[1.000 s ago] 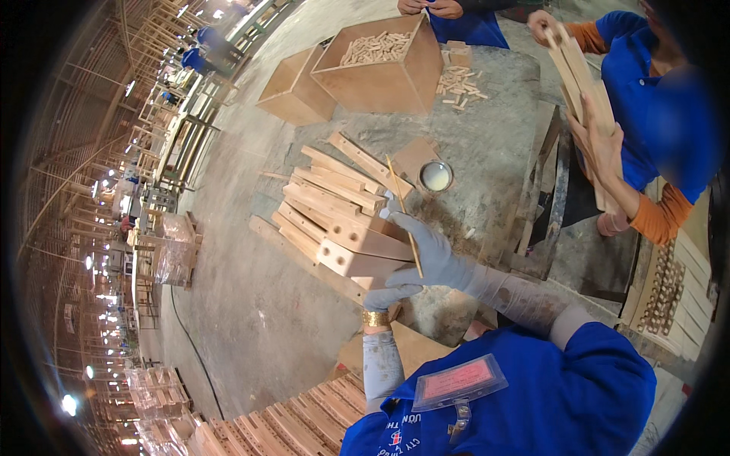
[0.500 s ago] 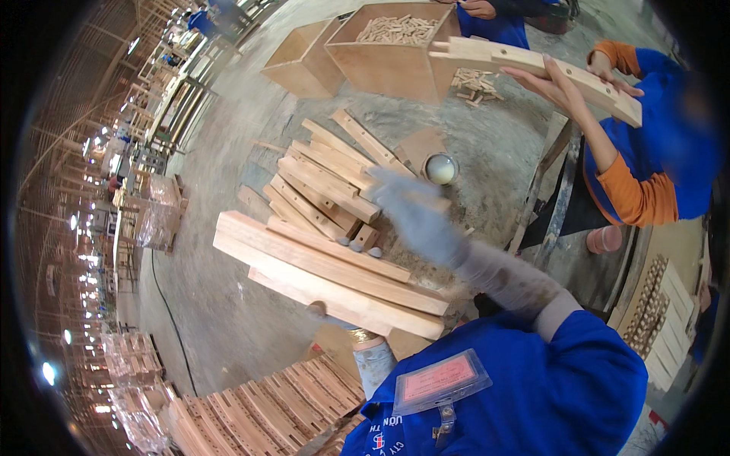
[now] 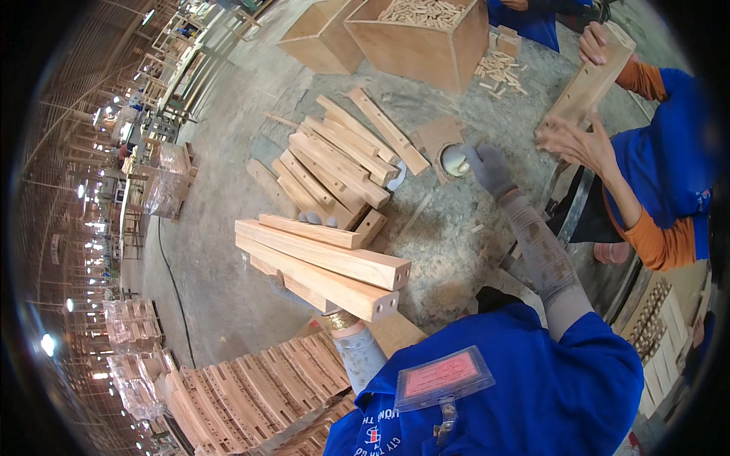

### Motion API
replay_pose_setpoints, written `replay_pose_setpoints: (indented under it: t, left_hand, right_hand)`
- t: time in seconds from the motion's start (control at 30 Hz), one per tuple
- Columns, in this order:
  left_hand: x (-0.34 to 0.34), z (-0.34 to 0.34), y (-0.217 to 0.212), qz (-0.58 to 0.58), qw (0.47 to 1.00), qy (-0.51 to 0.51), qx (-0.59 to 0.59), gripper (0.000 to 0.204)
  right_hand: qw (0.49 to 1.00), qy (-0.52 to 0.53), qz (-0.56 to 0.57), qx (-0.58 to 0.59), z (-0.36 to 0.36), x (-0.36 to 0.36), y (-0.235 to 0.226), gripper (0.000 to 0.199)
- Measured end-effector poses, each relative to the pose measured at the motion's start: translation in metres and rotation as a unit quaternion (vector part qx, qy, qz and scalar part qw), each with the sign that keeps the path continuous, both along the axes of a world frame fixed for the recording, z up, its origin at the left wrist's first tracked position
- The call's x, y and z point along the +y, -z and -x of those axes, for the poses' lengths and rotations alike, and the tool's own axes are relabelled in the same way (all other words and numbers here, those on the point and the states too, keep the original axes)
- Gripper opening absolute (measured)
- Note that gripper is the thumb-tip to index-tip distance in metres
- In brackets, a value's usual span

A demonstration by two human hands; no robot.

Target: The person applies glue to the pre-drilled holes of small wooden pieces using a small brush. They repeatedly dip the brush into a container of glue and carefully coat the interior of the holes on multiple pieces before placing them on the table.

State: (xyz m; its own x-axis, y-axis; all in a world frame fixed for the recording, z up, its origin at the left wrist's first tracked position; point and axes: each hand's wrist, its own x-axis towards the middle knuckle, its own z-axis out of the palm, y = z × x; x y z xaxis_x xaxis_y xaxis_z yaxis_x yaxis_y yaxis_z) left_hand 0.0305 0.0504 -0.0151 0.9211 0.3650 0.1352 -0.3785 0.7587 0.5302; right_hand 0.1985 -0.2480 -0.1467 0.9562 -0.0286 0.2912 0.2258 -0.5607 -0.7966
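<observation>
My gloved left hand [image 3: 287, 287] grips a bundle of pale wooden pieces [image 3: 327, 262]. Its fingertips show over the bundle's far side, and the rest of that hand is mostly hidden beneath. Round dowel holes mark the end faces turned to the right. My gloved right hand [image 3: 491, 169] is at a small round pot of white liquid [image 3: 455, 160], fingers bent at its rim. Whatever those fingers may hold is too small to make out. Beyond the bundle, a loose pile of wooden pieces [image 3: 342, 156] lies on the floor, some with holes.
A plywood box of dowels [image 3: 414, 49] and another plywood box [image 3: 319, 38] stand at the back. Loose dowels [image 3: 502, 72] lie beside them. At right, a co-worker in blue and orange holds a wooden piece [image 3: 589, 80]. Stacked slotted wood [image 3: 258, 391] is at lower left.
My right hand has moved from above the pile to the pot. The bundle in my left hand has turned, its hole-marked ends now showing. The co-worker's piece has swung steeper.
</observation>
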Motion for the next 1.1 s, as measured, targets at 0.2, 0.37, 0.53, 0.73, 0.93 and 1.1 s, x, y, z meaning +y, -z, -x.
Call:
replay_pose_setpoints:
  t: [0.2,0.37,0.53,0.73,0.93,1.1]
  left_hand:
    - [0.026,0.004,0.029,-0.075,0.997,0.000,-0.017,0.076]
    - [0.027,-0.003,0.027,-0.100,0.989,-0.063,0.089,0.079]
    - [0.032,0.000,0.028,-0.041,0.999,-0.010,0.027,0.076]
    - [0.020,-0.001,0.015,0.055,0.974,0.153,-0.157,0.068]
    - [0.020,0.010,0.026,-0.416,0.897,-0.150,-0.007,0.056]
    - [0.018,0.016,0.032,-0.482,0.823,-0.290,0.082,0.059]
  right_hand:
    - [0.992,0.035,-0.107,-0.060,0.034,-0.003,-0.012,0.025]
    - [0.897,0.051,-0.419,0.128,0.065,-0.003,0.022,0.025]
    - [0.660,0.094,-0.708,0.235,0.082,0.010,0.038,0.031]
    - [0.549,0.017,-0.819,0.166,0.069,0.010,0.077,0.031]
    - [0.799,0.103,-0.571,0.160,0.053,0.002,0.042,0.024]
    - [0.898,0.031,-0.435,0.058,0.066,-0.003,-0.052,0.017]
